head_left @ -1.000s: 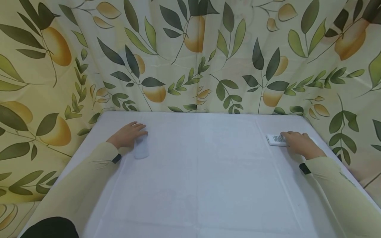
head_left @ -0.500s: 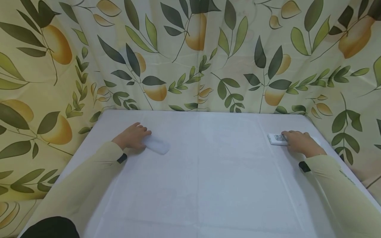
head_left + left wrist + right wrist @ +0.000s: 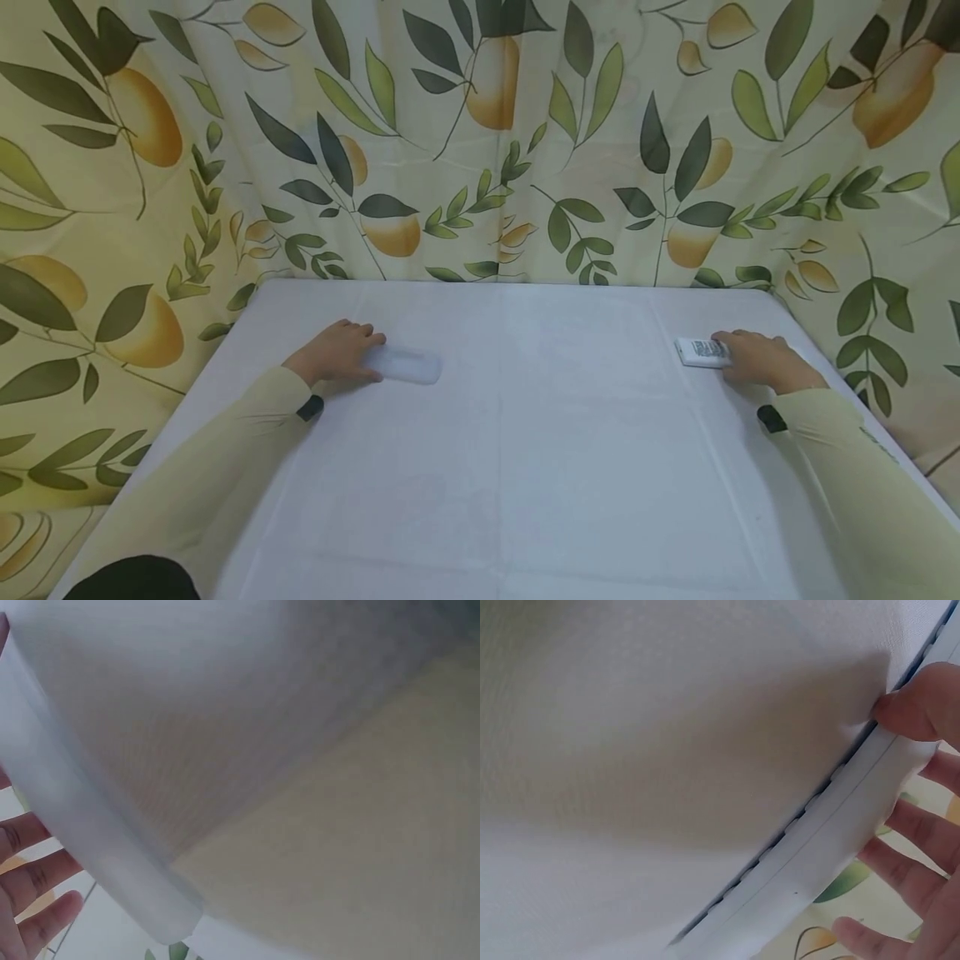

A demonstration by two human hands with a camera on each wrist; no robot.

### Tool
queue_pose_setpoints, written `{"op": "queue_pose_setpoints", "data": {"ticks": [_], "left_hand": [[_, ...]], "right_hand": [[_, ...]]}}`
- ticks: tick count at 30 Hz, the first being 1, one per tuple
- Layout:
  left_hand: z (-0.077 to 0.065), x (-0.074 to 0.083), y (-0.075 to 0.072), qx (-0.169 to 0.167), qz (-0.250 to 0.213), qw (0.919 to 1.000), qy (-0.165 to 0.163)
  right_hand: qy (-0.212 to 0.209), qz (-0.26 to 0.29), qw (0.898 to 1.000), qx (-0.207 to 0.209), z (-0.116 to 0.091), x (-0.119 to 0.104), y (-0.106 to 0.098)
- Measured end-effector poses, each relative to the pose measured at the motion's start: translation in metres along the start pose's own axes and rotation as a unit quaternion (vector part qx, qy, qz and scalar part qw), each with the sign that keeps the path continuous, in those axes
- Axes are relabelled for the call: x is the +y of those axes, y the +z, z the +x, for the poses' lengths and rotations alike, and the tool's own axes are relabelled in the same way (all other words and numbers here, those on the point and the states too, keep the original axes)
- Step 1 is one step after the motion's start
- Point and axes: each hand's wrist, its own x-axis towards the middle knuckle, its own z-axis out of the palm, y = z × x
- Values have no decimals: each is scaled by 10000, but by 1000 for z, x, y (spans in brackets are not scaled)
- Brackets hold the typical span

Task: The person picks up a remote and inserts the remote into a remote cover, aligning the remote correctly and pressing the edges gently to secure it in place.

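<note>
Towards the far left of the table, my left hand [image 3: 335, 352] pinches one end of a translucent whitish plastic sleeve [image 3: 408, 365]. Its other end points right, low over the cloth. Up close in the left wrist view, the sleeve's smooth edge [image 3: 105, 825] runs past several fingers held loosely apart. On the far right, my right hand [image 3: 768, 362] grips the end of a white remote control [image 3: 701, 352] bearing a block of dark print. In the right wrist view, a row of small bumps lines the remote's side [image 3: 802, 855], with the thumb near the table-side edge.
A white cloth with fold creases covers the table [image 3: 495, 467]. Behind it and to both sides hangs a curtain [image 3: 450, 167] printed with leaves and yellow fruit. A dark rounded shape [image 3: 135, 579] shows at the lower left of the head view.
My left hand has shifted slightly right. The sleeve in it has swung from pointing towards me to pointing right. My right hand and the remote control have hardly moved.
</note>
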Motion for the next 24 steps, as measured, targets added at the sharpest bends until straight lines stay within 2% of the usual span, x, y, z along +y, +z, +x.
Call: {"op": "queue_pose_setpoints", "data": {"ticks": [6, 15, 24], "left_hand": [[-2, -1, 0, -105, -170, 9998, -86], [-7, -1, -2, 326, 19, 9993, 185], [-2, -1, 2, 415, 87, 9987, 273]], "right_hand": [[-206, -299, 9989, 286, -5, 1, -1], [-221, -607, 9961, 606, -11, -5, -3], [-418, -732, 9930, 832, -15, -12, -2]]}}
